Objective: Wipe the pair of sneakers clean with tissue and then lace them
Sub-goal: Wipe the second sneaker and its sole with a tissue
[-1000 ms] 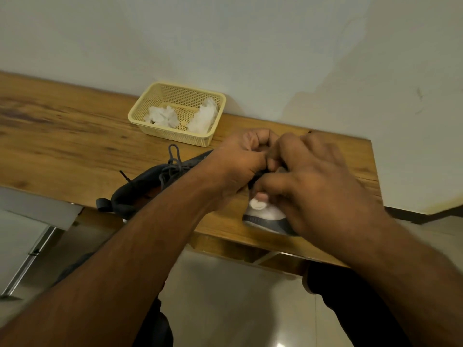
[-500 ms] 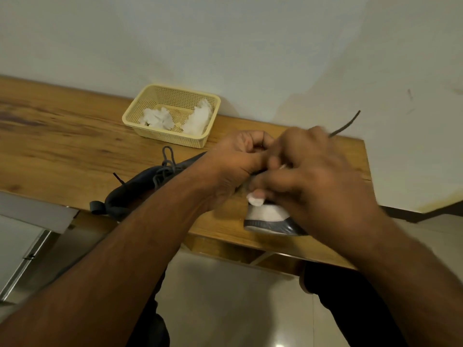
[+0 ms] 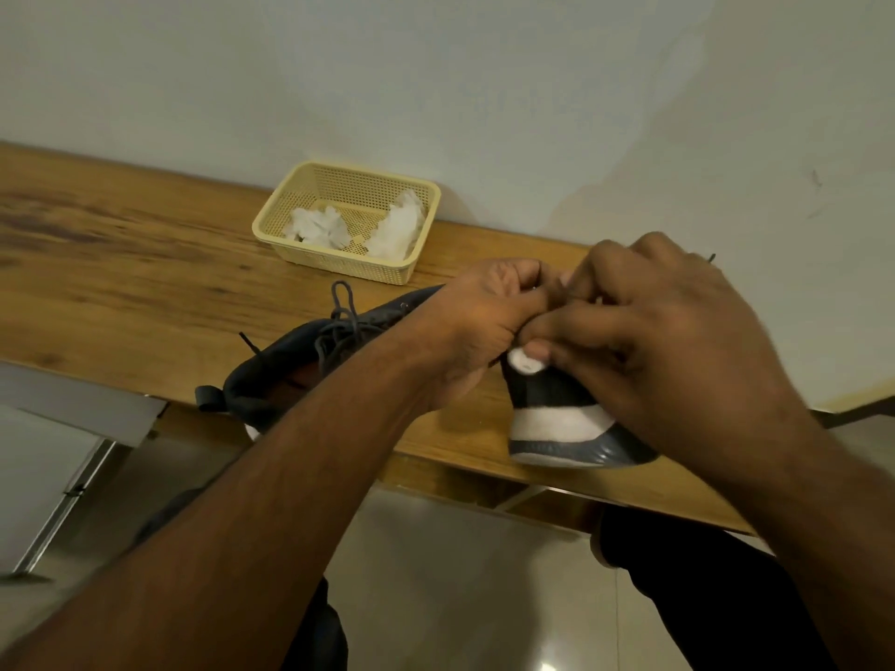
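Note:
Two dark grey sneakers stand on the wooden table (image 3: 121, 293). The left sneaker (image 3: 285, 375) lies behind my left forearm, its dark laces (image 3: 344, 322) threaded and looped. The right sneaker (image 3: 557, 418) shows its heel with a white band and grey sole at the table's front edge. My left hand (image 3: 479, 322) and my right hand (image 3: 668, 341) meet over its top, fingers curled and pinching the shoe's lace between them. A dark lace tip (image 3: 711, 257) pokes out behind my right hand. Where the lace runs is hidden by my fingers.
A yellow plastic basket (image 3: 416, 261) with crumpled white tissue (image 3: 397, 227) stands at the back near the wall. The table's front edge runs just under the right sneaker. A metal frame (image 3: 72, 486) stands low at the left, and tiled floor lies below.
The lace end that stuck up to the right half a second ago now shows only its tip behind my right hand. Both hands stay together over the right sneaker.

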